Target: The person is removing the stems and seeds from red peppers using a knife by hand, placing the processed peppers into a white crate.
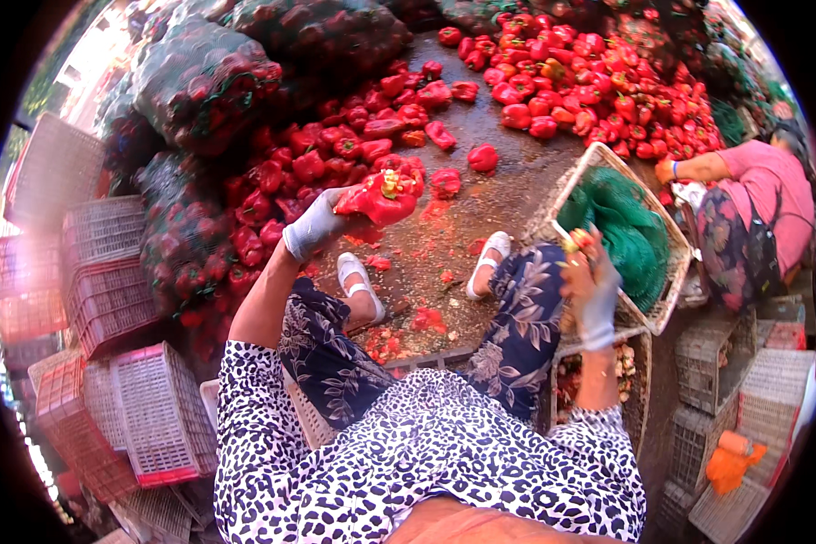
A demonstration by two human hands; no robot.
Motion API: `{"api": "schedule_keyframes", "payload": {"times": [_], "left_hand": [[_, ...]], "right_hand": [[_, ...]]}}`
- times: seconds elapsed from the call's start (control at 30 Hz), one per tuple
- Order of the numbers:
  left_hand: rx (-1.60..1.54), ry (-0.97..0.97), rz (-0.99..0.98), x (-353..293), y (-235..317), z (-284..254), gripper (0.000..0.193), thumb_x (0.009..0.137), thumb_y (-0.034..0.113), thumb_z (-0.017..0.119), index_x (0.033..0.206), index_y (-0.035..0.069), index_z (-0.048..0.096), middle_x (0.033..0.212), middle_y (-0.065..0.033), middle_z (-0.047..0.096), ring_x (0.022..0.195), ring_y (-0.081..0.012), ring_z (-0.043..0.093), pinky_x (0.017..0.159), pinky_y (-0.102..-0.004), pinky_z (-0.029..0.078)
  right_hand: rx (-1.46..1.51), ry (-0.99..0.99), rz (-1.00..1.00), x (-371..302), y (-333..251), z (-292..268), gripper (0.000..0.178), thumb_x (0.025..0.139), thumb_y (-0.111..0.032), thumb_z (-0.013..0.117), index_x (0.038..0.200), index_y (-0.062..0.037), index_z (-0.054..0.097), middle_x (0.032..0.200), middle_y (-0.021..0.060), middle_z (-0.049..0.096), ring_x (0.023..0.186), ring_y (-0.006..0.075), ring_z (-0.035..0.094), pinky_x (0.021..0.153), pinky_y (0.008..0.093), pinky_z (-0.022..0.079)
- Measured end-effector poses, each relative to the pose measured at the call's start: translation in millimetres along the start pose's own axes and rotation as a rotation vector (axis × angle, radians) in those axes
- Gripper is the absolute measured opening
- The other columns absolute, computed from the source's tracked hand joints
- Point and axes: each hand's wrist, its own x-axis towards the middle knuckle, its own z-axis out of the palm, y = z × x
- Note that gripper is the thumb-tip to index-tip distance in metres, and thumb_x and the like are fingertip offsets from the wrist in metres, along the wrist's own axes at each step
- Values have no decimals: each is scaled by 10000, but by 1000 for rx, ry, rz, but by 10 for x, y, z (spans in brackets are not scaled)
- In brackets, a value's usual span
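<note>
My left hand (pixel 315 225), in a pale grey glove, is closed around a red bell pepper (pixel 376 205) held out over the floor. A pale yellow-green patch shows on the pepper's upper side. My right hand (pixel 595 295), also gloved and blurred, is raised above my right knee. Its fingers close on a small red and yellowish pepper core (pixel 580 241), whose outline is smeared. Below that hand stands a crate (pixel 642 399) with pale and red pepper scraps in it. Beside it a light crate (pixel 598 156) holds green netting (pixel 621 231).
Red peppers (pixel 308 166) lie heaped ahead on the left, and another large pile (pixel 598 91) at the far right. Full mesh sacks (pixel 199 86) stand behind. Crates (pixel 159 412) are stacked at both sides. A co-worker in pink (pixel 771 195) bends at the right. Scraps litter the wet floor (pixel 490 195).
</note>
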Motion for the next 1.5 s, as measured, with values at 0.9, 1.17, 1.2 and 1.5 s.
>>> {"api": "schedule_keyframes", "payload": {"times": [0.9,1.17,1.2,1.5], "left_hand": [[242,-433,-44,45,-114,513,353,765,35,692,1113,28,634,914,22,662,842,-60,567,744,-271,509],[108,-285,-140,120,-261,519,380,714,61,692,1088,19,638,919,-5,665,826,-73,576,755,-264,502],[78,-273,-155,146,-270,541,380,714,66,696,1087,21,640,918,-5,665,824,-73,579,754,-262,503],[19,-6,-25,116,-603,396,350,724,81,739,1057,11,658,882,-22,680,799,-99,615,738,-274,521]], "right_hand": [[-65,-1245,146,342,-522,1090,414,753,-176,675,1142,-55,601,901,7,606,644,43,500,506,203,395],[141,-941,176,215,-197,1228,455,736,-169,702,1120,-13,514,1047,84,620,855,153,607,629,266,500],[72,-760,-132,359,349,1328,467,741,-194,714,1119,-13,508,1081,114,620,912,220,624,759,338,511],[430,-214,252,645,450,1640,305,808,-230,680,1029,-44,580,839,45,607,539,126,532,469,265,446]]}}
